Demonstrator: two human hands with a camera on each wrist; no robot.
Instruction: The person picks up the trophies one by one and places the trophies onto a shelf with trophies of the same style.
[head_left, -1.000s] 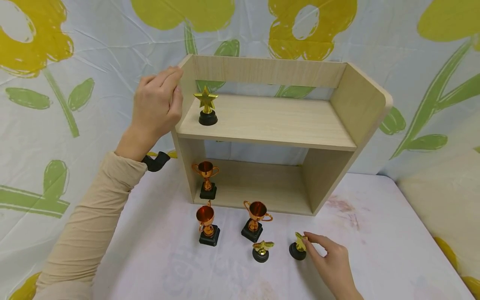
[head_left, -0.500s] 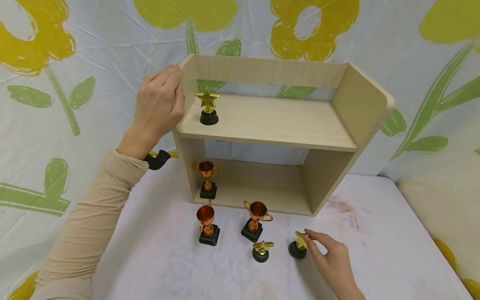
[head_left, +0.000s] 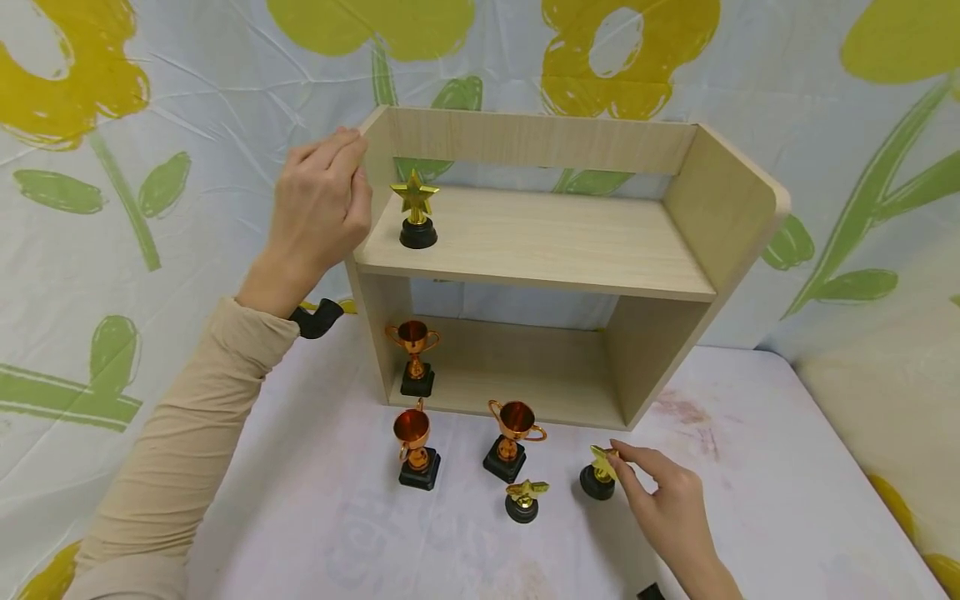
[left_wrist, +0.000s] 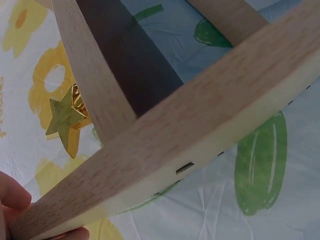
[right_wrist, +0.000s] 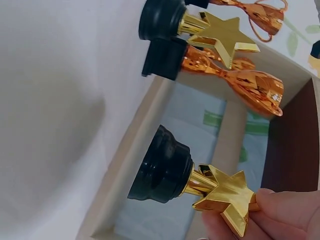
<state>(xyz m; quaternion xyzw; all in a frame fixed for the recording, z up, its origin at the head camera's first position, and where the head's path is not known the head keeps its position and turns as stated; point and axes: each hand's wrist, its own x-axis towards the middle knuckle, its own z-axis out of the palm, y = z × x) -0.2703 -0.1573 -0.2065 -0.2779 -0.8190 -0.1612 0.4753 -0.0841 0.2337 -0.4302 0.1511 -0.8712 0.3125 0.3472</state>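
Observation:
My left hand (head_left: 318, 200) grips the left side panel of a two-tier wooden shelf (head_left: 536, 286); in the left wrist view its fingertips (left_wrist: 15, 192) lie around the panel's edge. With thumb and fingers, my right hand (head_left: 667, 504) pinches a gold star trophy (head_left: 598, 482) by its star. That trophy is held just off the table, black base down, in front of the shelf. To its left stand another star trophy (head_left: 522, 507) and two copper cup trophies (head_left: 507, 454) (head_left: 418, 467).
A star trophy (head_left: 417, 233) stands at the left of the upper tier. Below it, a copper cup trophy (head_left: 416, 379) occupies the lower tier's left corner. The white-covered table (head_left: 315, 517) runs up to a flower-print backdrop (head_left: 225, 75).
My right hand has lifted the star trophy off the table and moved it slightly toward the shelf. My left hand stays on the panel.

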